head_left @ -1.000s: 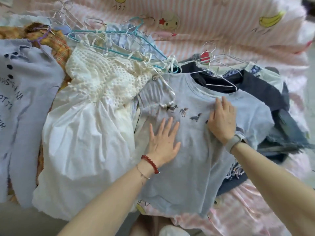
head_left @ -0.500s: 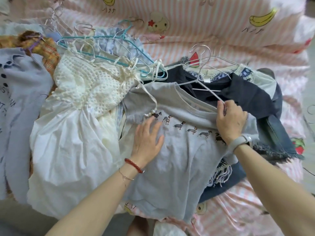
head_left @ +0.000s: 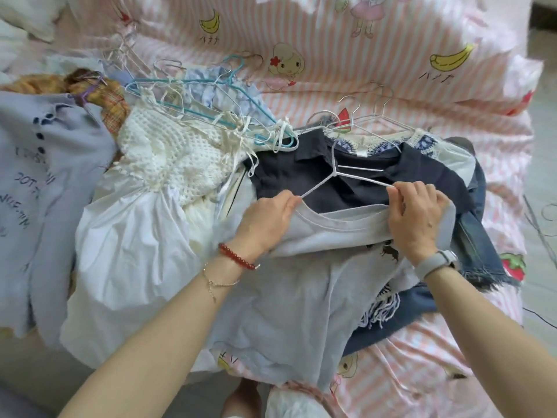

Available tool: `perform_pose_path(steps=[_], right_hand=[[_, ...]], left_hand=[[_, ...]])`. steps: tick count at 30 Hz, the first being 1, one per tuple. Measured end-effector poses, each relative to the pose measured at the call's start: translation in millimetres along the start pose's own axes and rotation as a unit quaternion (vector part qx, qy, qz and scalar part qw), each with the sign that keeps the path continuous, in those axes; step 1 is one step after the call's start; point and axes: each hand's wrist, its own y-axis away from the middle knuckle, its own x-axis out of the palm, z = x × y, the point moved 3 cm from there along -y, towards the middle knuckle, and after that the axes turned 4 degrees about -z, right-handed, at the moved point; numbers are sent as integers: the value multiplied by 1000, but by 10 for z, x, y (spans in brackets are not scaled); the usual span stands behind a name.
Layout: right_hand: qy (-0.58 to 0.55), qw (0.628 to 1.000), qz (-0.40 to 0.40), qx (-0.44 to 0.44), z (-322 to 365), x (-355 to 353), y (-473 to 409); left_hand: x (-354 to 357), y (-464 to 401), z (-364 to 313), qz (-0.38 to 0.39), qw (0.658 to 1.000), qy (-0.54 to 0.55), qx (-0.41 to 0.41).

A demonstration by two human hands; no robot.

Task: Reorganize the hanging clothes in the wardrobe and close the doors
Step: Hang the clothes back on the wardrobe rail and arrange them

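A pale grey T-shirt point(head_left: 289, 297) with small dog prints lies on a pile of clothes on the bed. A white wire hanger point(head_left: 334, 171) sticks out of its neck opening. My left hand point(head_left: 268, 220) grips the shirt's left shoulder at the hanger's left arm. My right hand point(head_left: 417, 218) pinches the hanger's right arm and the collar at the shirt's right shoulder. Under the hanger lies a dark navy collared shirt point(head_left: 376, 182). No wardrobe is in view.
A white crochet-top dress point(head_left: 144, 212) lies left of the T-shirt, a lilac printed garment point(head_left: 33, 188) further left. Blue and white hangers point(head_left: 211, 116) tangle behind them. Denim point(head_left: 479, 245) and a patterned top sit right. The pink striped bedsheet point(head_left: 346, 55) spreads behind.
Both hands left the flat front of the T-shirt and moved up to its shoulders. They now grip the collar and hanger, and the shirt's top has bunched up.
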Motion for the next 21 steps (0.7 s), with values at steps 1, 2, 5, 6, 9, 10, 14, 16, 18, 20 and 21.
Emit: perform_pose_path(steps=[1, 2, 5, 6, 9, 10, 14, 16, 18, 20, 21], right_hand=[[-14, 1000, 12, -13, 57, 17, -24], [-31, 999, 29, -32, 140, 45, -29], [-68, 987, 86, -119, 544, 124, 91], [-77, 980, 104, -152, 717, 135, 163], [-121, 948, 181, -233, 1274, 119, 438], [-146, 933, 207, -256, 1465, 92, 543], [-233, 848, 339, -334, 2216, -44, 1051], [-250, 801, 398, -369, 2576, -111, 1325], [-258, 766, 422, -412, 2922, -171, 1575], [-259, 730, 434, -460, 3252, -246, 1846], [-256, 710, 440, -487, 3416, -293, 2008]], left_hand=[[-24, 136, 19, 1, 998, 60, -16], [-46, 282, 66, 2, 994, 106, -36], [-105, 792, 414, -17, 979, 155, -135], [-134, 980, 567, -33, 973, 151, -169], [-258, 1590, 1012, -100, 957, 123, -241], [-318, 1800, 1143, -130, 950, 116, -259], [-613, 2713, 1554, -236, 912, 97, -322], [-758, 3243, 1663, -286, 889, 96, -345], [-877, 3835, 1711, -347, 861, 103, -358], [-924, 4475, 1717, -394, 826, 112, -387], [-916, 4810, 1713, -416, 806, 114, -406]])
